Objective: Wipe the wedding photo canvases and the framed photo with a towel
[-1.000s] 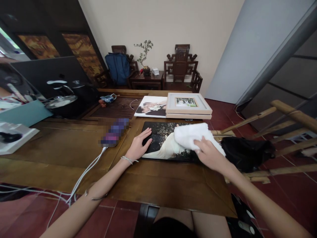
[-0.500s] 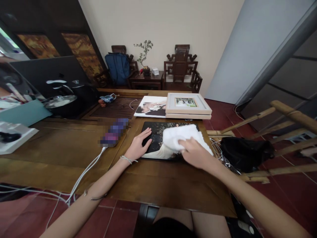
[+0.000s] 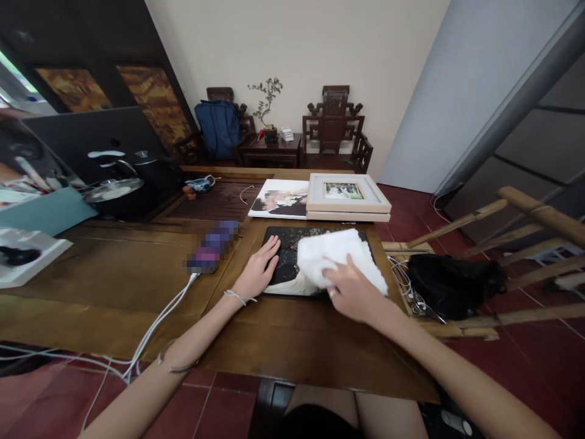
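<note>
Clearly, both hands are at the dark picture (image 3: pixel 286 253), which lies flat on the wooden table (image 3: pixel 283 341) straight ahead of the person, at twelve o'clock. The left hand (image 3: pixel 258 268) rests on the picture's nine o'clock edge, palm down. Its fingers are stretched out, lying close to one another and pointing toward one o'clock, while the thumb is spread well away from them. They press on the surface and grip nothing.

The right hand (image 3: pixel 354 292) comes in from four o'clock and has hold of a white cloth (image 3: pixel 361 253). Its fingers are bent and drawn together into the cloth's folds; some of the tips are hidden, so I cannot tell exactly how tightly they close. The cloth is bunched over the middle and right of the picture and covers much of it, though the pale shape at the lower left shows.

Taking the picture as the centre of the dial, a stack of frames (image 3: pixel 381 204) sits near one o'clock, with a white-edged photo (image 3: pixel 290 213) beside it at eleven. A blurred-out device (image 3: pixel 212 244) lies near nine o'clock, and white cables (image 3: pixel 164 308) trail from it toward eight. Over at three o'clock, beyond the table's edge, is a black bag (image 3: pixel 457 286).
</note>
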{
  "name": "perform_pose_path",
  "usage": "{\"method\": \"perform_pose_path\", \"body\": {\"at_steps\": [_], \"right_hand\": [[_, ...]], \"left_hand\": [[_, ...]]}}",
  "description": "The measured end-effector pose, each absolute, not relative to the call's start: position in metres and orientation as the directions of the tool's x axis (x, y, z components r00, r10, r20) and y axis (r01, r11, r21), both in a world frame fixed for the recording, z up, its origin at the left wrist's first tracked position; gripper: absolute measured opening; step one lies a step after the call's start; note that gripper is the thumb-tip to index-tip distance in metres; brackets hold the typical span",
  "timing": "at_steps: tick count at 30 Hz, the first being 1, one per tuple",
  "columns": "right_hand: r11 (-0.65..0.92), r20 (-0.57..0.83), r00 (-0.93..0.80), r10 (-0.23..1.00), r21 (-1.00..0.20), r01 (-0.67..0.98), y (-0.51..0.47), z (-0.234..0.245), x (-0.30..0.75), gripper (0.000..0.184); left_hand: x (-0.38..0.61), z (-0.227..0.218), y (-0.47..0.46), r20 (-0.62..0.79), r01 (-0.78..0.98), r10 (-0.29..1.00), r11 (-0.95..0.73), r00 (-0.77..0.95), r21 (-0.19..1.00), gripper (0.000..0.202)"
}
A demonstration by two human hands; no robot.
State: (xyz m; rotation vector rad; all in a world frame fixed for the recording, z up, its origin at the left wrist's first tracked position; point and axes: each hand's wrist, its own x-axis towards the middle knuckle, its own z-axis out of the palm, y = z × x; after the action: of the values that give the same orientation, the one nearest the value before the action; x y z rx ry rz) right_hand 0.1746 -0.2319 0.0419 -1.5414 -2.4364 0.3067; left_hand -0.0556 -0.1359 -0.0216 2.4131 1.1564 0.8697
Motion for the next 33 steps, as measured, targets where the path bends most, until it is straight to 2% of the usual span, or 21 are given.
{"method": "perform_pose_path", "body": {"at_steps": [5, 9, 14, 18, 24, 28, 30, 33], "right_hand": [[0.494, 0.008, -0.541, 0.841, -0.419, 0.761, -0.302, 0.039, 0.162, 0.032], [0.488, 0.003, -0.545, 0.838, -0.449, 0.748, -0.288, 0.045, 0.159, 0.031], [0.405, 0.023, -0.426, 0.904, -0.359, 0.841, -0.204, 0.055, 0.162, 0.026], [0.333, 0.092, -0.321, 0.943, -0.31, 0.89, -0.143, 0.059, 0.162, 0.029], [0.292, 0.103, -0.273, 0.956, -0.277, 0.916, -0.144, 0.051, 0.148, 0.032], [0.377, 0.097, -0.365, 0.926, -0.276, 0.884, -0.208, 0.044, 0.136, 0.032], [0.462, 0.056, -0.47, 0.881, -0.317, 0.828, -0.243, 0.043, 0.132, 0.027], [0.511, 0.006, -0.557, 0.83, -0.405, 0.758, -0.281, 0.047, 0.133, 0.024]], "left_hand": [[-0.055, -0.024, -0.134, 0.376, 0.587, 0.781, -0.624, 0.5, 0.515, 0.045], [-0.056, -0.023, -0.134, 0.373, 0.582, 0.783, -0.621, 0.498, 0.526, 0.044], [-0.057, -0.024, -0.133, 0.36, 0.587, 0.788, -0.614, 0.5, 0.527, 0.044], [-0.058, -0.025, -0.132, 0.365, 0.57, 0.786, -0.615, 0.499, 0.546, 0.044], [-0.057, -0.023, -0.134, 0.373, 0.563, 0.793, -0.607, 0.483, 0.561, 0.044], [-0.056, -0.023, -0.133, 0.375, 0.559, 0.798, -0.6, 0.472, 0.572, 0.043], [-0.056, -0.024, -0.133, 0.379, 0.554, 0.797, -0.601, 0.47, 0.576, 0.043], [-0.056, -0.024, -0.133, 0.383, 0.561, 0.795, -0.605, 0.471, 0.565, 0.043]]}}
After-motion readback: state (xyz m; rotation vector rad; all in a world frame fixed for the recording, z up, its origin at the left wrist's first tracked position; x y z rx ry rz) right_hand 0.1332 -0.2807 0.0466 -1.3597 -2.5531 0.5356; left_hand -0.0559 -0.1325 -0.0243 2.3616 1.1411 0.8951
